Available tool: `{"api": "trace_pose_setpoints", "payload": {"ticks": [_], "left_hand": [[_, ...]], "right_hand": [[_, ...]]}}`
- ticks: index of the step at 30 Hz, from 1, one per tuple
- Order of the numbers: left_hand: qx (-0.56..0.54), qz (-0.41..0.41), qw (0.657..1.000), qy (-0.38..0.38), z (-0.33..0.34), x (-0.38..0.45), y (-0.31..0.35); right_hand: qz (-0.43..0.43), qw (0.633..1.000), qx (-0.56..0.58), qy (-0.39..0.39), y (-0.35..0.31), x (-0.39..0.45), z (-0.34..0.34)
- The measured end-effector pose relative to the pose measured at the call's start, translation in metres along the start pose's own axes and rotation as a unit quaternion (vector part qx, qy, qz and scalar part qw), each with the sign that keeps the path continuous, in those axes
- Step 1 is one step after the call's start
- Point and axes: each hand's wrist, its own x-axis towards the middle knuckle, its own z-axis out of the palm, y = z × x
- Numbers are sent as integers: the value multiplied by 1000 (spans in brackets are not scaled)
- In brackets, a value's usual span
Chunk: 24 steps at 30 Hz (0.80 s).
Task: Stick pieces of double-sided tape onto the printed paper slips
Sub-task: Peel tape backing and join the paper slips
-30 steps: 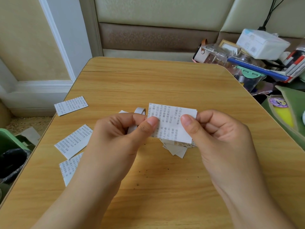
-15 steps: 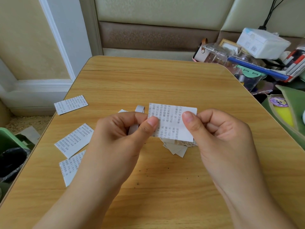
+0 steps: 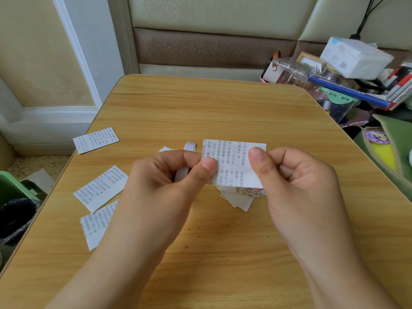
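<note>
- Left hand (image 3: 169,175): fingers curled, thumb pinching the left edge of a printed paper slip (image 3: 234,163). A roll of tape (image 3: 186,161) sits inside the same hand, its white band showing above and below the curled fingers.
- Right hand (image 3: 296,175): fingers curled, thumb pressed on the front of the same slip near its right edge, pinching it.
- The held slip is raised above the centre of the tabletop (image 3: 223,108), printed side toward the camera, text columns running vertically. Whether any tape is on it cannot be told.
- Directly under the held slip, a small pile of paper pieces (image 3: 240,197) lies on the tabletop, partly hidden by the slip and the right hand.
- Three further printed slips lie flat on the left part of the tabletop, printed side up: a far one (image 3: 95,140) near the left edge, a middle one (image 3: 101,188), and a near one (image 3: 98,224) partly covered by the left forearm.
- A small white corner of paper (image 3: 166,149) shows just beyond the left hand's knuckles.
- Off the tabletop's left edge: a green bin (image 3: 13,190) with a black liner.
- Beyond the far right corner: a clutter of containers, books and a white box (image 3: 354,56).
</note>
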Motion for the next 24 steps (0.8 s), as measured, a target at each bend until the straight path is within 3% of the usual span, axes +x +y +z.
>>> {"api": "trace_pose_setpoints", "payload": {"ticks": [10, 17, 24], "left_hand": [[3, 10, 996, -87, -3, 5, -1], [-152, -34, 986, -64, -2, 4, -4], [-187, -59, 979, -56, -2, 3, -5]], "right_hand": [[-106, 980, -143, -93, 2, 1, -9], [-48, 988, 1, -144, 5, 0, -1], [-20, 996, 7, -92, 0, -3, 8]]}}
